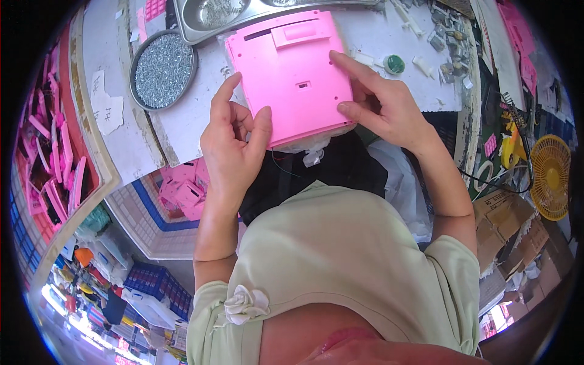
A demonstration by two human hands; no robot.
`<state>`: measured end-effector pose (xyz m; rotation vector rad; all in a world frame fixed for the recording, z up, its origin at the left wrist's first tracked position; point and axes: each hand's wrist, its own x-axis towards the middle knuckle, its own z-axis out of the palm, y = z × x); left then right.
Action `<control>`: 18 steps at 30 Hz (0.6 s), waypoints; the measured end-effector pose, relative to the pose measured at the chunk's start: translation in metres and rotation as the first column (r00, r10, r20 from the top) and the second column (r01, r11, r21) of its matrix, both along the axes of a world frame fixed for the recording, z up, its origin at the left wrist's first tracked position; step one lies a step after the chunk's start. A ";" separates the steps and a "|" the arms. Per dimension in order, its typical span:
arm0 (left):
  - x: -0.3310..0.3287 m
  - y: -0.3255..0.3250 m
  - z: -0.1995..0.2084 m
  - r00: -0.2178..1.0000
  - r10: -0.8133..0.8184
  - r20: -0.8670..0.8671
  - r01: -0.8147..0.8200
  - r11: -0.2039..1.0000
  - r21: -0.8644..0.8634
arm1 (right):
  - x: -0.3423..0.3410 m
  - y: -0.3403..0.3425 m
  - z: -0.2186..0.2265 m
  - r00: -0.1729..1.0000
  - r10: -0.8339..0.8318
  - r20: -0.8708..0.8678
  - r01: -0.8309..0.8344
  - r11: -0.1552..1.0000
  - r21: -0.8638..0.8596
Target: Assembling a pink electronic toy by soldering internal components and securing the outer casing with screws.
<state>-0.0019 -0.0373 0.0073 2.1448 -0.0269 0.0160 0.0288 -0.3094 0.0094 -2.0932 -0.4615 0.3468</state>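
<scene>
the pink casing [283, 88] lies between the two hands, its flat face turned up, with a raised block near its far end and a slot beside that. the left hand [232, 137] is half open along the casing's left edge, its index fingertip and thumb against that side and the other fingers curled. the right hand [389, 109] is likewise half open at the right edge, index finger and thumb tips on the casing's face near the rim; together they hold it. whether the bench [365, 27] bears any of its weight cannot be told. clear plastic [313, 152] shows under the casing's near edge. left of the casing stands a round tray [194, 66] of small metal pieces [162, 70]; beyond it is a metal tray [210, 35] with wells. a green round item [394, 64] sits to its right.
</scene>
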 end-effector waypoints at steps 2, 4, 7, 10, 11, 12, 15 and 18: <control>-0.002 0.000 -0.002 1.000 0.005 -0.015 -0.006 1.000 -0.025 | 0.003 0.002 0.011 0.999 0.045 0.013 -0.042 0.987 -0.156; -0.007 0.001 -0.004 0.999 0.007 -0.039 -0.009 0.999 -0.049 | 0.004 0.003 0.013 0.992 0.093 0.086 -0.072 0.972 -0.225; -0.017 0.000 -0.005 0.999 -0.020 0.029 0.019 1.000 0.016 | 0.009 0.004 0.022 0.987 0.145 0.067 -0.118 0.943 -0.313; -0.026 -0.002 0.000 0.999 -0.032 -0.005 0.032 0.999 0.004 | 0.013 0.002 0.027 0.982 0.187 0.021 -0.167 0.919 -0.358; -0.028 -0.001 -0.001 0.999 -0.047 -0.027 0.046 0.998 -0.029 | 0.014 0.002 0.028 0.979 0.202 0.011 -0.184 0.912 -0.367; -0.030 0.000 -0.004 0.997 -0.062 -0.047 0.059 0.996 -0.064 | 0.014 0.000 0.026 0.979 0.205 0.017 -0.187 0.921 -0.342; -0.028 0.000 0.007 0.988 -0.149 -0.035 0.148 0.988 -0.036 | 0.012 -0.004 0.015 0.975 0.218 0.053 -0.195 0.942 -0.273; -0.031 -0.001 0.006 0.980 -0.199 -0.014 0.199 0.980 0.020 | 0.013 -0.005 0.013 0.966 0.238 0.102 -0.207 0.947 -0.245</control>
